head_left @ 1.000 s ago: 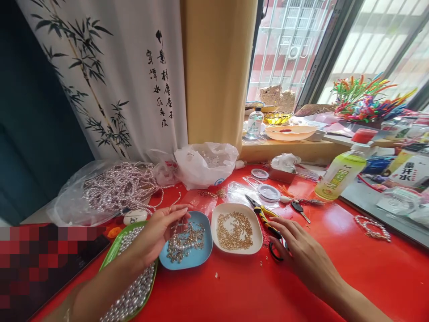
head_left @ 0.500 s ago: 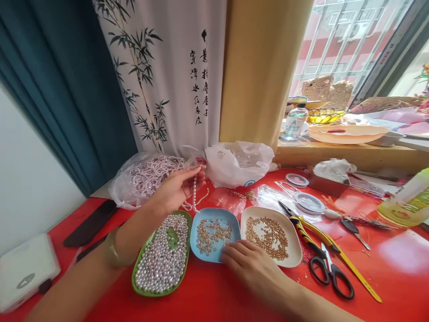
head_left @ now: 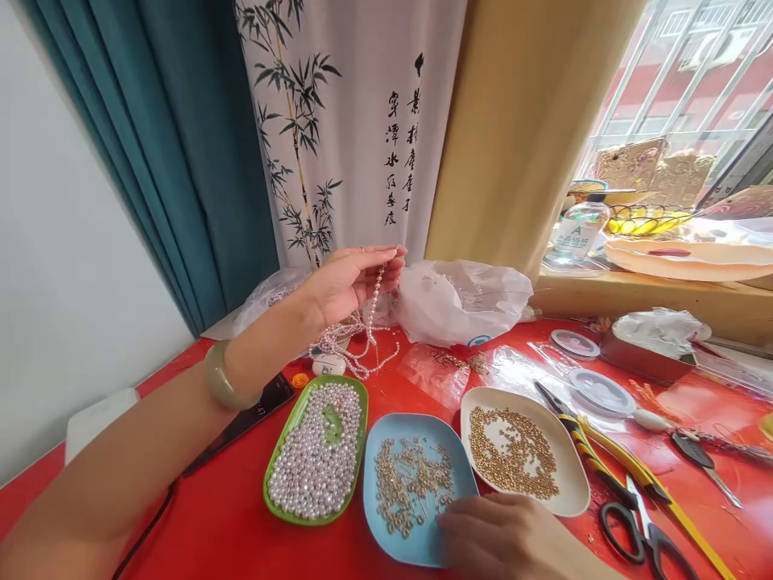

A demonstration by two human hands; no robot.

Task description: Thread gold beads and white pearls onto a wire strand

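Note:
My left hand [head_left: 353,282] is raised over the back of the table, its thumb and fingers pinching the upper end of a string of pearl beads [head_left: 374,310]. The string hangs toward other loose bead strands [head_left: 390,356]. Low on the right, my right hand [head_left: 513,532] lies over the right rim of a blue plate [head_left: 414,423]; it is blurred and its fingertips are partly hidden. Small gold pieces and pins [head_left: 416,479] lie in the blue plate. Beside it stand a green tray [head_left: 314,519] of pearl beads and a cream plate [head_left: 571,493] of gold beads.
White plastic bags [head_left: 465,302] stand against the curtains. Pliers [head_left: 583,443], scissors [head_left: 643,524] and spools [head_left: 602,392] lie at the right. A phone [head_left: 257,415] lies under my left forearm. The window sill [head_left: 604,294] holds a bottle [head_left: 576,229].
My left hand has lifted the bead string higher. The blue plate has slid toward me with my right hand, away from the cream plate and green tray. The view has turned left.

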